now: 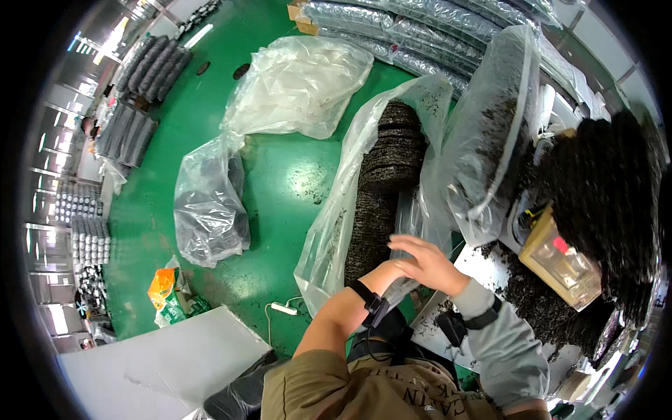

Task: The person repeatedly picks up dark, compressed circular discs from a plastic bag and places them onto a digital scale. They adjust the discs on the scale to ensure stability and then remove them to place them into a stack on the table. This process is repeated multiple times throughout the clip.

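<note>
My right hand [423, 262] reaches across my left hand [388, 273], fingers stretched out and apart. The fingers of my left hand are mostly hidden behind it. Both are at the lower end of an open clear plastic bag [324, 248], near a crumpled strip of clear plastic [408, 221]. Inside the bag lies a long dark stack of rough, round discs [388, 157]. Whether either hand touches the bag or stack I cannot tell. Black devices are strapped to both wrists.
Bagged bundles [490, 133], a dark shaggy pile [595, 203] and a yellowish box [560, 262] crowd the right. Plastic bags [294, 84] [210, 210], an orange-green sack [168, 297] and a white power strip [283, 308] lie on the green floor. A white board [154, 357] is lower left.
</note>
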The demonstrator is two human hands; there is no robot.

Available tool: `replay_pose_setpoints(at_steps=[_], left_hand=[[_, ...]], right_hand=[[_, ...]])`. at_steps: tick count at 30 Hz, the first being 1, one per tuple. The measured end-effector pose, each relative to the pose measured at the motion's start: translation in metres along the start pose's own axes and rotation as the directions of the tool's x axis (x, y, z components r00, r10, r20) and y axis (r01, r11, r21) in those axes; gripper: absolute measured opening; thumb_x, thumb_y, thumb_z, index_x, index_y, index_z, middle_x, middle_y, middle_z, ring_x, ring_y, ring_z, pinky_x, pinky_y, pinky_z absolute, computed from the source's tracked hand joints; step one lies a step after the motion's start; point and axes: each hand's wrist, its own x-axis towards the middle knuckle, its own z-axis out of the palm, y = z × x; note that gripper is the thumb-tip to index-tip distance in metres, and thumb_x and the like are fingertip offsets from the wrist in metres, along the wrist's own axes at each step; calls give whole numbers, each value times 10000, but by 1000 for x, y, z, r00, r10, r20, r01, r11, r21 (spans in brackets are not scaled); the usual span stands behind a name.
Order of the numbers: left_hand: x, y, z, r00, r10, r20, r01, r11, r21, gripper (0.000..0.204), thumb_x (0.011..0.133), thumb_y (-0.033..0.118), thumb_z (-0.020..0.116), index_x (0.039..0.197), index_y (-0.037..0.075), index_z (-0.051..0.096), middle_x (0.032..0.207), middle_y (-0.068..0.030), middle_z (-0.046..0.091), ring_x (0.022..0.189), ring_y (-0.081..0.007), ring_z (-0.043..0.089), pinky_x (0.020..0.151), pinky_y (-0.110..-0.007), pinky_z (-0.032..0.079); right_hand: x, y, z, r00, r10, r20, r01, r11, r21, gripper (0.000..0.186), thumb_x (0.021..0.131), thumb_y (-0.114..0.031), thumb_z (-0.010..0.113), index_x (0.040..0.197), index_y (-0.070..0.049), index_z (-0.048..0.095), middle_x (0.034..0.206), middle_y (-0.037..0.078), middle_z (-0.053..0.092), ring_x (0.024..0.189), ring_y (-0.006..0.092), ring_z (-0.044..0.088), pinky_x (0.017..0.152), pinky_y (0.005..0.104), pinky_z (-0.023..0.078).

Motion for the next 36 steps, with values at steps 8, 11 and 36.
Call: replay_pose_setpoints(at_steps=[8, 11, 36], left_hand=[[24, -85, -188, 745, -232, -625, 350, 934, 71, 431, 739, 115, 591, 1147, 48, 470, 1161, -178, 486, 1097, -322, 446, 913, -390, 367], [64, -85, -240, 683, -14, -731, 318, 906, 280, 612, 719, 116, 620, 1252, 38, 329, 1273, -203, 365, 1152, -365, 373, 955, -391, 326], [94, -125, -292, 743, -286, -605, 442, 889, 123, 750, 689, 512, 597, 1144, -56, 418, 1008, -233, 517, 988, -336, 485, 856, -385, 372]], right_hand=[[57, 117, 45, 799, 580, -159, -523, 800, 293, 496, 849, -291, 506, 1221, 12, 380, 1219, 196, 444, 1134, 304, 433, 913, 377, 366], [47, 149, 71, 742, 653, -151, -601, 748, 281, 557, 847, -308, 504, 1248, 41, 336, 1256, 212, 401, 1158, 311, 406, 946, 374, 339], [110, 234, 85, 531, 846, -45, 91, -4, 996, 900, 794, -480, 538, 1373, -107, -42, 1433, 94, -19, 1314, 272, -3, 1056, 425, 9]])
